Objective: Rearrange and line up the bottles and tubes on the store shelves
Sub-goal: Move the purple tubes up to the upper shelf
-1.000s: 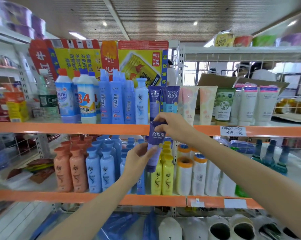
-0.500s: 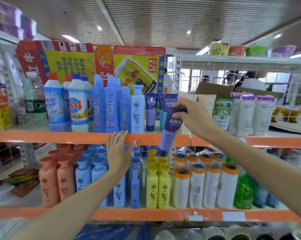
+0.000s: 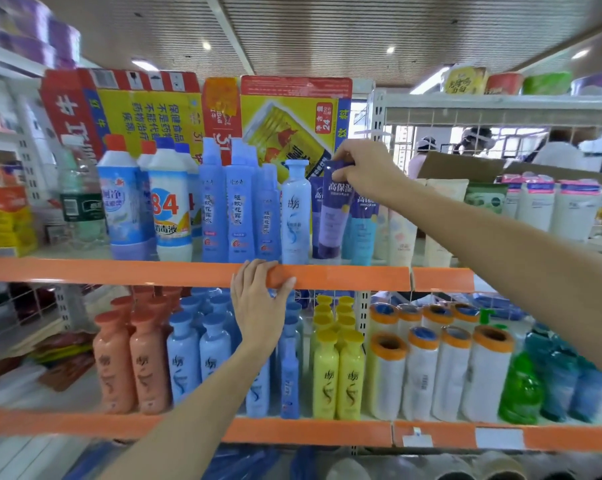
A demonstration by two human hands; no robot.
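My right hand (image 3: 367, 169) pinches the top of a purple tube (image 3: 332, 216) that stands cap-down on the upper shelf (image 3: 344, 277), between two more purple and blue tubes (image 3: 363, 230) and just right of a pale blue bottle (image 3: 295, 213). My left hand (image 3: 259, 303) rests with its fingers over the orange front edge of that shelf, holding nothing. Blue spray bottles (image 3: 239, 209) and white cleaner bottles (image 3: 169, 202) fill the shelf's left part. Cream tubes (image 3: 401, 237) and white tubes (image 3: 542, 206) stand to the right.
The lower shelf (image 3: 310, 433) holds orange bottles (image 3: 130, 362), blue bottles (image 3: 195, 358), yellow bottles (image 3: 337, 372), white rolls (image 3: 441, 372) and green and teal bottles (image 3: 552, 379). Flattened cartons (image 3: 195, 112) stand behind the upper row. People are visible beyond the wire grid (image 3: 476, 140).
My right hand lifted the purple tube from below the shelf edge up onto the upper shelf among the other tubes. My left hand let go of it and rose to the shelf's front edge.
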